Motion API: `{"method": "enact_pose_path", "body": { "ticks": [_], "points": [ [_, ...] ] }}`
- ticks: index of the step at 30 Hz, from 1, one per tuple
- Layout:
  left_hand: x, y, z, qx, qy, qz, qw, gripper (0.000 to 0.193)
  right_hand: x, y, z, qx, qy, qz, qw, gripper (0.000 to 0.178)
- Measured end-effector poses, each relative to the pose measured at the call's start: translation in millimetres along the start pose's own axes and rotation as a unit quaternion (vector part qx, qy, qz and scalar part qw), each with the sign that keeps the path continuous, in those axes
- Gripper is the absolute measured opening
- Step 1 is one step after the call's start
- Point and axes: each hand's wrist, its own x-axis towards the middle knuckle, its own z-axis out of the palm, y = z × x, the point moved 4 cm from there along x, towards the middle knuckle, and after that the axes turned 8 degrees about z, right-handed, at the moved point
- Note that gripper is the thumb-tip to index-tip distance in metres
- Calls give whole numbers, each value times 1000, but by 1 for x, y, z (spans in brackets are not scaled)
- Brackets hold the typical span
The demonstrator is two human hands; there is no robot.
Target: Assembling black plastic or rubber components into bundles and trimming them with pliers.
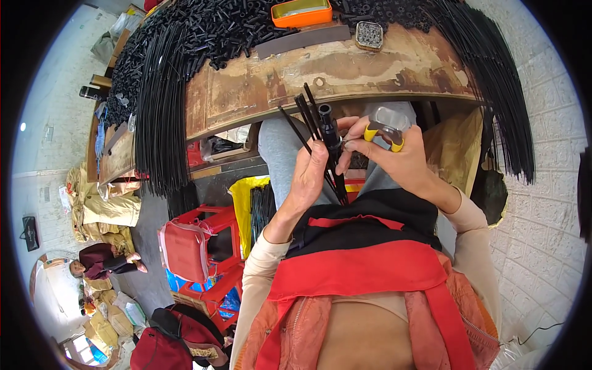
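My left hand [306, 176] is closed around several thin black rods [302, 114], held upright at a slant below the table's front edge. Among them stands a thicker black tube [328, 123] with an open round top. My right hand [401, 157] comes in from the right, its thumb and finger pinched against the tube's side. What small piece sits at that pinch is mostly hidden. In the same hand rests a tool [390, 117] with a shiny rounded end and two yellow grips; its exact kind is unclear. Both hands are above my lap.
On the worn wooden table [246, 92] lie a heap of short black tubes [228, 31], an orange tin [302, 20], a grey strip [303, 42] and a small box of metal pieces [369, 37]. Long rod bundles [161, 111] overhang its edge. Left are red stools [185, 250] and a person [102, 262].
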Motion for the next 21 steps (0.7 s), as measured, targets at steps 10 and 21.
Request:
{"method": "enact_pose_path", "body": {
  "ticks": [10, 21],
  "points": [
    [0, 4, -1, 10, 35, 16, 999, 78, 6, -2, 4, 10, -38, -24, 999, 11],
    [14, 4, -7, -114, 32, 17, 993, 79, 6, -19, -17, -82, -195, 240, 948, 18]
  ]
}}
